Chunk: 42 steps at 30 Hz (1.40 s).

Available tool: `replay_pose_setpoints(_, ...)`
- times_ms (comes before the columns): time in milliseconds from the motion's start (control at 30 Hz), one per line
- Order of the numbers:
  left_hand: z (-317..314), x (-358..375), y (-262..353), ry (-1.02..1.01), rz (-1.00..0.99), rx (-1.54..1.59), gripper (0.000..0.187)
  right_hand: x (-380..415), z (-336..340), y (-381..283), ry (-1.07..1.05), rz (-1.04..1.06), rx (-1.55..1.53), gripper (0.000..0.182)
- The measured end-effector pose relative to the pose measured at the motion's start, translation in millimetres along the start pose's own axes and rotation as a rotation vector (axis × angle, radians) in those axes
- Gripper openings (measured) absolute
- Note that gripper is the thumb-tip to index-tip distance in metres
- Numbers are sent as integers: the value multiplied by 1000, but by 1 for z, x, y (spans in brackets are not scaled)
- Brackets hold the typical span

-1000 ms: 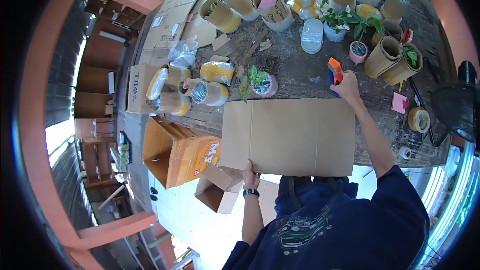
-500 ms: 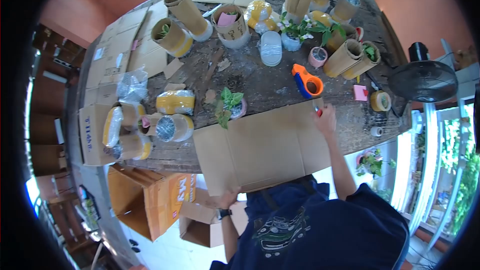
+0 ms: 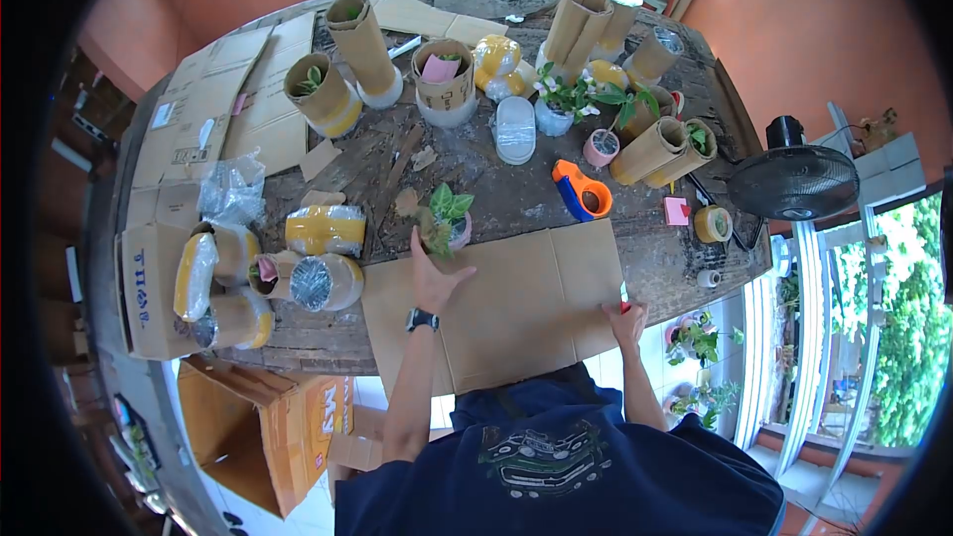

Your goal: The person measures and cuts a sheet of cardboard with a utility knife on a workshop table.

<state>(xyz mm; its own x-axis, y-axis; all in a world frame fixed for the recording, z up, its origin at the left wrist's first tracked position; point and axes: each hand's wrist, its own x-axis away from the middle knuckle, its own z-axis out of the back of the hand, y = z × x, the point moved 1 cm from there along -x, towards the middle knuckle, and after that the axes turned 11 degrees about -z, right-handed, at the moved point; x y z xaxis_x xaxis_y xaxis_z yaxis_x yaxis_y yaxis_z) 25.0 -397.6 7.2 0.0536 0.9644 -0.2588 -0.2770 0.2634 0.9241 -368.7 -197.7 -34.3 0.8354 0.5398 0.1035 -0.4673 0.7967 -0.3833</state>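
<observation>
A flat cardboard sheet [image 3: 506, 293] lies along the table's front edge, creased in places. My left hand [image 3: 435, 283] rests over its left part, thumb and fingers spread, fingertips right at the leaves of a small potted plant [image 3: 452, 206]. That plant stands at the sheet's back edge in a pinkish pot. At the sheet's right edge, my right hand [image 3: 627, 323] is closed around a red-handled cutter [image 3: 624, 306], its pale blade end pointing away from me. Beyond the sheet is an orange and blue tape dispenser [image 3: 584, 194].
Cardboard-wrapped pots [image 3: 328, 283] and a cardboard box [image 3: 149, 288] stand at left. More cardboard tubes [image 3: 576, 30] and plants line the back. A black fan [image 3: 794, 174] stands at right, near a pink notepad [image 3: 677, 210]. An orange box [image 3: 268, 427] sits below the table.
My left hand has moved from the sheet's front left corner up to the plant. My right hand, with the cutter, has come down from the back right corner along the right edge.
</observation>
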Motion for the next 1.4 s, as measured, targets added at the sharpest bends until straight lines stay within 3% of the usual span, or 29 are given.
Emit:
replay_pose_setpoints(100, -24, -15, -24, 19, 142, 202, 120, 0, -11, 8, 54, 12, 13, 50)
replay_pose_setpoints(200, -38, -28, -74, 6, -24, -163, 104, -3, -7, 3, 25, -53, 100, 49)
replay_pose_setpoints(300, -24, -41, -16, 124, -30, -77, 92, -12, -1, -4, -157, -180, 97, 49)
replay_pose_setpoints(367, -25, -35, 4, 171, 151, -23, 89, -15, 2, -8, -82, -124, 125, 47)
replay_pose_setpoints(500, -25, -16, 9, 236, 197, 457, 88, -31, 10, -13, -156, -93, 188, 44)
replay_pose_setpoints(700, -6, 22, 23, 444, 218, 175, 89, -42, 27, -17, -312, -277, 202, 47)
replay_pose_setpoints(900, -10, 16, 18, 361, 283, -132, 94, -46, 21, -5, -70, -210, 23, 49)
replay_pose_setpoints(1000, -19, 1, 14, 264, 229, -148, 94, -66, 20, 4, -92, -178, -28, 37)
replay_pose_setpoints(1100, -34, -12, 9, 326, 219, 54, 98, -78, 16, 19, 120, -142, -98, 21)
replay_pose_setpoints(1233, -50, -27, -4, 407, 159, -145, 98, -77, 35, 36, 129, -179, -112, 13)
replay_pose_setpoints(1400, -57, -43, 30, 421, 69, -192, 81, -71, 46, 70, -265, -113, -166, 15)
